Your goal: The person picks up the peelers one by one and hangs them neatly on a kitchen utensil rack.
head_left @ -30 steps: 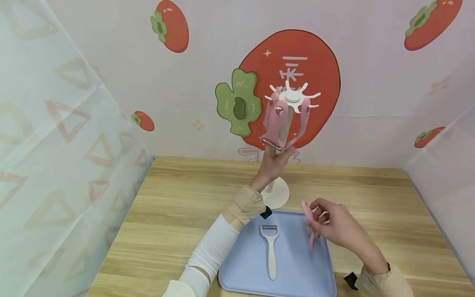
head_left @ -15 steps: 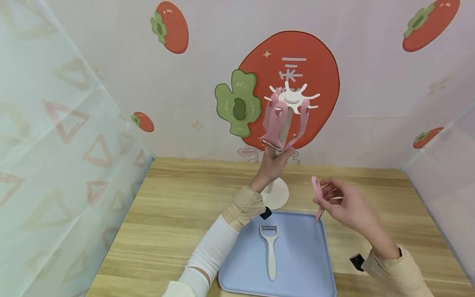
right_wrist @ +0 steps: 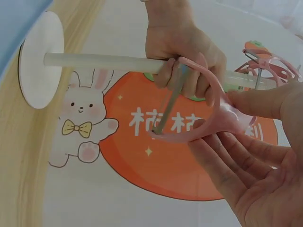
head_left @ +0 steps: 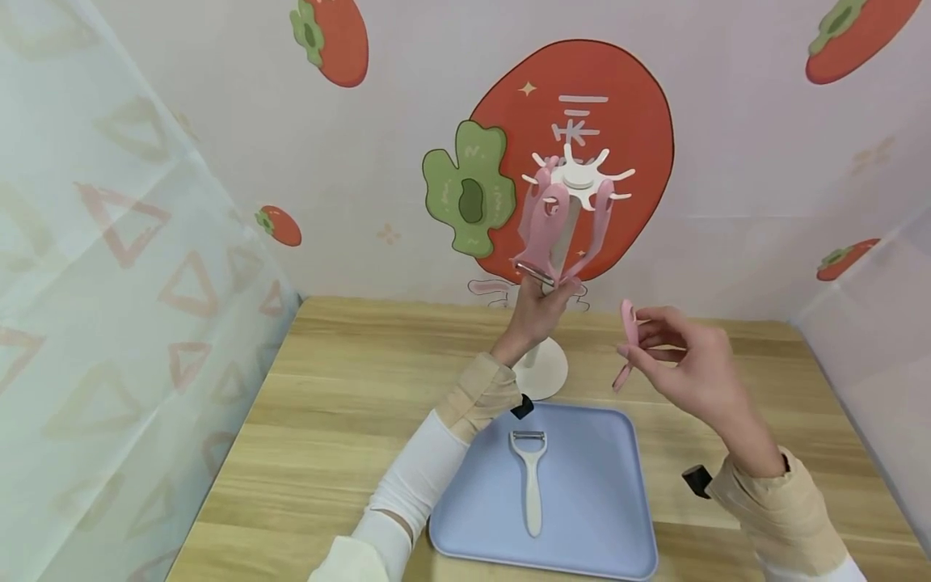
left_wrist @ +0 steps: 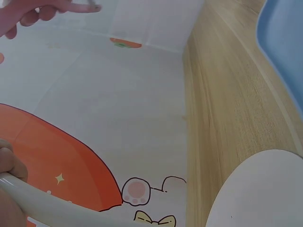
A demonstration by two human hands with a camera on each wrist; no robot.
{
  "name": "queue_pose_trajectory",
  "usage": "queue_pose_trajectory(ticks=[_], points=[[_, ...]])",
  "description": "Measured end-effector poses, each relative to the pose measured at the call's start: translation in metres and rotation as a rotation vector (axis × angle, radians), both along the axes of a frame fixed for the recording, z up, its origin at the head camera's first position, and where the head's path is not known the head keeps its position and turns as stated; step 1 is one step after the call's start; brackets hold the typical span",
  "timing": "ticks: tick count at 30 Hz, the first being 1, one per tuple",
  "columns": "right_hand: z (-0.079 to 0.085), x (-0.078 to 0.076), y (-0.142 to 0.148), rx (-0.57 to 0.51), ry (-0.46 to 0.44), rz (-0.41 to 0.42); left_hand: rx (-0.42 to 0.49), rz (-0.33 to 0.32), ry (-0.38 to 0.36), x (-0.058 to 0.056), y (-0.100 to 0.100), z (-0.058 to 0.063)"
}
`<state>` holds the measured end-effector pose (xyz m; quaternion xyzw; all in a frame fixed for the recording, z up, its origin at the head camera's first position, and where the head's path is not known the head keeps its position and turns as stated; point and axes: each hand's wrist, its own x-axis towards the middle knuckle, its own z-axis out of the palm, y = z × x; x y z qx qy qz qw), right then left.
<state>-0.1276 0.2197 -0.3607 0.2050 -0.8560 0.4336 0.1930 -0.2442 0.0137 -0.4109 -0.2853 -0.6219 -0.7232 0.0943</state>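
My left hand (head_left: 537, 314) grips the pale post (right_wrist: 111, 62) of a white stand, fingers wrapped round it below the hooked top (head_left: 579, 175). Several pink peelers (head_left: 547, 226) hang from the hooks, just above that hand. Off to the right, my right hand (head_left: 698, 364) pinches another pink peeler (right_wrist: 226, 118) by its handle between thumb and fingers. This Y-shaped peeler is in the air, blade end downward in the head view, apart from the stand. The left wrist view catches part of the post and, at the top left, the held pink peeler (left_wrist: 71, 5).
A blue tray (head_left: 596, 485) lies on the wooden table (head_left: 349, 420), with a white peeler (head_left: 533, 493) on it. The stand's round base (head_left: 545, 370) is just behind the tray. A wall printed with persimmons rises behind the table.
My right hand has lifted the pink peeler up from over the tray's right side, moving away from me. My left hand has stayed on the post.
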Motion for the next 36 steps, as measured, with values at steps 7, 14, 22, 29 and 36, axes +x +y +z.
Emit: queue_pose_trajectory(ticks=[7, 14, 22, 29, 36], points=[[0.009, -0.006, -0.001, -0.059, 0.083, -0.028, 0.004, -0.013, -0.003, 0.001, 0.000, 0.001], [0.021, -0.012, -0.002, -0.097, 0.114, -0.049, 0.005, -0.013, 0.007, 0.001, 0.001, 0.002], [0.038, -0.012, -0.009, -0.134, 0.151, -0.053, 0.004, -0.012, 0.002, -0.001, 0.001, 0.000], [0.035, -0.018, -0.006, -0.172, 0.172, -0.054, 0.012, -0.011, -0.004, 0.002, -0.001, -0.003], [0.042, -0.019, -0.009, -0.198, 0.201, -0.075, 0.023, -0.024, 0.002, 0.001, 0.001, 0.000]])
